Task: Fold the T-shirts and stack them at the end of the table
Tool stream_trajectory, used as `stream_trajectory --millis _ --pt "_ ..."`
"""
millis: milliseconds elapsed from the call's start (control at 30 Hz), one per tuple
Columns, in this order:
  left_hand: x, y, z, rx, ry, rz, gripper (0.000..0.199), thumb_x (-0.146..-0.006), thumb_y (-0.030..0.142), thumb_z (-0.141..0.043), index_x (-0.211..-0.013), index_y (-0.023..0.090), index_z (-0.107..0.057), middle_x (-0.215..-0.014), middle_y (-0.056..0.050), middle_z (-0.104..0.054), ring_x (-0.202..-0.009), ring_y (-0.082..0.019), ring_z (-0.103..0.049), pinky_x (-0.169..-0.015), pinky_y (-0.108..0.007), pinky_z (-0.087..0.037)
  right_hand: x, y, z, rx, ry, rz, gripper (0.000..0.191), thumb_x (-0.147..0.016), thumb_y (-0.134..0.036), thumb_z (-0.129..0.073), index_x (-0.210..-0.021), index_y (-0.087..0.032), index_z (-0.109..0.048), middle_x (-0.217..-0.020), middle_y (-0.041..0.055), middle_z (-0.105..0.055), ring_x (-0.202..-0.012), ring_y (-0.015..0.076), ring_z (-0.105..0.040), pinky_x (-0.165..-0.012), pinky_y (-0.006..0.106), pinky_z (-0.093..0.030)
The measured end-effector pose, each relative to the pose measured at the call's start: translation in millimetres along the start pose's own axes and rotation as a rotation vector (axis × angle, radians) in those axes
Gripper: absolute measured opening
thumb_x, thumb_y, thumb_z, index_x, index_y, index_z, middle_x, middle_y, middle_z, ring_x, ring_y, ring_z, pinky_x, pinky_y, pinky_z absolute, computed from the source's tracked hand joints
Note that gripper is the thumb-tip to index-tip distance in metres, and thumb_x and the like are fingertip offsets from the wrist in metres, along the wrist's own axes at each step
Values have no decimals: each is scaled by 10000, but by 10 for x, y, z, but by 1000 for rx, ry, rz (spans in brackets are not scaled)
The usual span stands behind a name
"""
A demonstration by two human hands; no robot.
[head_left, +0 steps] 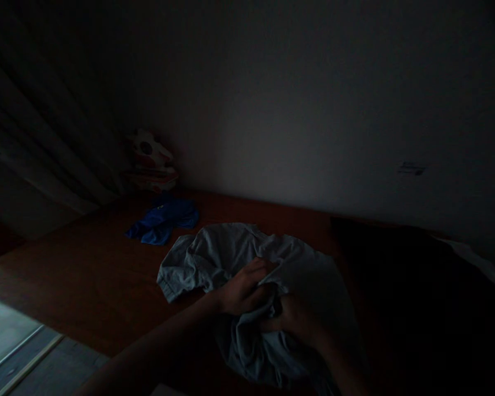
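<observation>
A grey short-sleeved shirt [313,269] lies spread and rumpled on a reddish-brown surface [86,275]. My left hand [247,286] is closed on the cloth near the shirt's middle, its fingers curled into a fold. Close beside it, my right hand [292,322] is closed on bunched fabric too, with its fingertips partly hidden. One sleeve [175,278] stretches out to the left. Below my hands the cloth hangs in crumpled folds. The scene is very dark, so fine detail is lost.
A crumpled blue garment [165,217] lies further back on the left. Behind it, a white and red cartoon-like object [150,159] stands against the wall [272,121]. A dark, black mass [408,286] covers the right side. A curtain [37,121] hangs at the left.
</observation>
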State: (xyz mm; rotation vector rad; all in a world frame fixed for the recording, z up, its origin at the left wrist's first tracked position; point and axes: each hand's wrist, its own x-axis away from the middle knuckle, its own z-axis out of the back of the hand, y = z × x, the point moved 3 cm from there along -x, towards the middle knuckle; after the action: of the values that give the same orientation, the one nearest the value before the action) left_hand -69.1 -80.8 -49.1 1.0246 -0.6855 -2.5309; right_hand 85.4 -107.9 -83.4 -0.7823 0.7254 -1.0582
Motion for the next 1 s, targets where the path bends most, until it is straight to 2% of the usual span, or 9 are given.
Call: stream_trajectory --millis 167,300,433,567,667,733,800,933,1000 --pt "55 -145 278 -172 142 228 390 -1019 434 -436 -1263 187 -614 -1219 -136 -676 -1150 -269 -618 -1024 -432 -493 -105 84 74 -6 77 -29 555 -629 -435 -838 -1149 -271 -735 -1154 80 -771 -1131 331 -695 -1038 488 -521" --pt "153 -421 637 -627 223 533 465 -994 510 -443 -1230 155 -630 -1232 -175 -643 -1183 -341 -586 -1049 -514 -448 -200 331 358 24 296 -73 591 -669 -574 -749 -1155 -239 -712 -1191 106 -753 -1181 337 -662 -1086 512 -467" --pt "326 -636 819 -883 76 919 699 -913 706 -480 -1276 125 -617 -1268 -237 -606 -1217 -434 -554 -1012 -578 -433 -220 421 667 124 506 -40 557 -697 -586 -706 -1124 -228 -705 -1244 125 -729 -1247 342 -619 -1143 522 -401" --pt "387 -673 696 -714 -161 846 908 -715 780 -671 -1380 170 -570 -1352 -234 -584 -1261 -459 -533 -1041 -577 -415 -163 268 761 142 382 21 413 -695 -489 -711 -1036 -257 -737 -1148 92 -763 -1156 333 -669 -1085 499 -474" --pt "364 -711 652 -563 -200 774 674 -756 559 -715 -1314 191 -632 -1345 -204 -616 -1224 -410 -583 -1023 -507 -446 -73 159 721 75 120 -32 328 -643 -436 -730 -926 -273 -761 -1029 79 -790 -1040 353 -709 -977 511 -546" --pt "344 -769 703 -409 -137 827 431 -816 402 -634 -1190 197 -695 -1199 -154 -701 -1096 -343 -660 -948 -437 -485 -17 131 668 36 -16 -75 342 -603 -376 -760 -929 -273 -776 -1045 89 -793 -1023 368 -716 -940 512 -561" --pt "311 -805 775 -176 9 866 351 -822 374 -599 -1093 186 -719 -1043 -103 -744 -987 -300 -690 -882 -395 -507 1 125 594 34 -65 -69 431 -567 -329 -807 -994 -277 -785 -1109 102 -783 -1046 379 -714 -935 503 -565" --pt "187 -695 714 414 341 777 514 -787 570 -691 -1061 136 -718 -972 -86 -754 -888 -254 -691 -776 -332 -528 -76 91 403 117 56 41 550 -595 -346 -847 -1134 -294 -750 -1174 104 -753 -1168 400 -665 -1042 542 -506" --pt "112 -559 528 590 341 729 584 -775 637 -732 -1058 127 -724 -981 -103 -755 -856 -234 -691 -758 -312 -530 -119 34 318 116 128 80 646 -592 -337 -860 -1218 -301 -706 -1215 101 -732 -1262 406 -609 -1087 552 -471"
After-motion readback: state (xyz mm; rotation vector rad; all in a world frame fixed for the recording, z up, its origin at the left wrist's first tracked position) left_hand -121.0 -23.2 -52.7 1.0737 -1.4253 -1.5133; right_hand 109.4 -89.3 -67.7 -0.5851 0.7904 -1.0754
